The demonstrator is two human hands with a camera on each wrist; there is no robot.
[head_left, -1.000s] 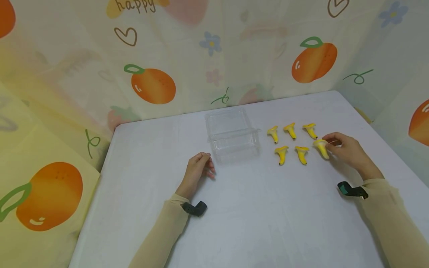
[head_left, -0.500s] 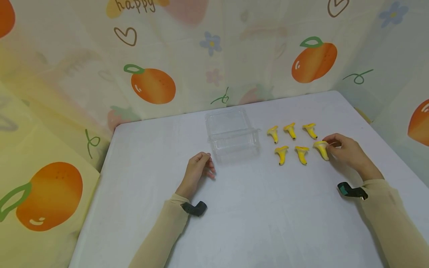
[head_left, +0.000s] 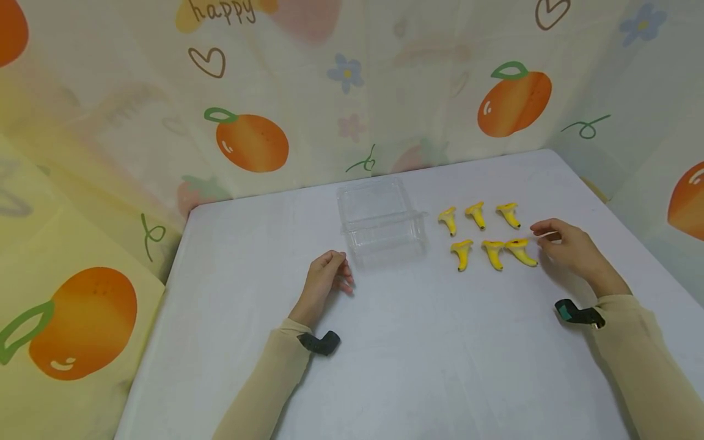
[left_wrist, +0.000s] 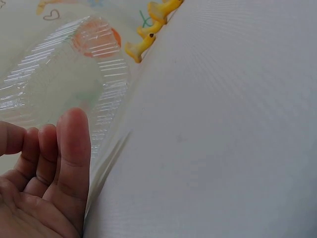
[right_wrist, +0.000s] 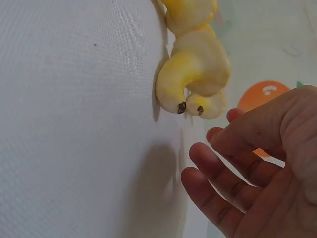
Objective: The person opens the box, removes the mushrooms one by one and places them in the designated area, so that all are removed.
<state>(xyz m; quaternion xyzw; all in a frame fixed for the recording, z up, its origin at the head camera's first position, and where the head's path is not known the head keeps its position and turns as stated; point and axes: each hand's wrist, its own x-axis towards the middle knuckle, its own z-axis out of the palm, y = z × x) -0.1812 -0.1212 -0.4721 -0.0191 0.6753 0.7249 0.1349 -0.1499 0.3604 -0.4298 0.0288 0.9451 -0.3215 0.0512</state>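
Note:
Several yellow toy chanterelle mushrooms lie on the white table in two rows of three. The front row's rightmost mushroom [head_left: 520, 252] leans with its cap against the neighbouring mushroom [head_left: 493, 253]. Just right of it my right hand [head_left: 569, 247] holds nothing, its fingers relaxed and apart from the mushroom; the right wrist view shows that gap beside the curved mushroom stem [right_wrist: 171, 84]. A clear plastic clamshell box [head_left: 385, 244] stands with its lid [head_left: 374, 201] raised, left of the mushrooms. My left hand [head_left: 324, 275] rests loosely curled near the box's front left corner, holding nothing.
The back row holds a left mushroom [head_left: 448, 221], a middle one and a right mushroom [head_left: 509, 215]. Fruit-printed cloth [head_left: 352, 110] hangs behind the table. Bare white tabletop [head_left: 418, 354] stretches between my forearms.
My right hand has let go of the front row's rightmost mushroom, which has tipped down and left until its cap meets its neighbour. The left hand stays in place.

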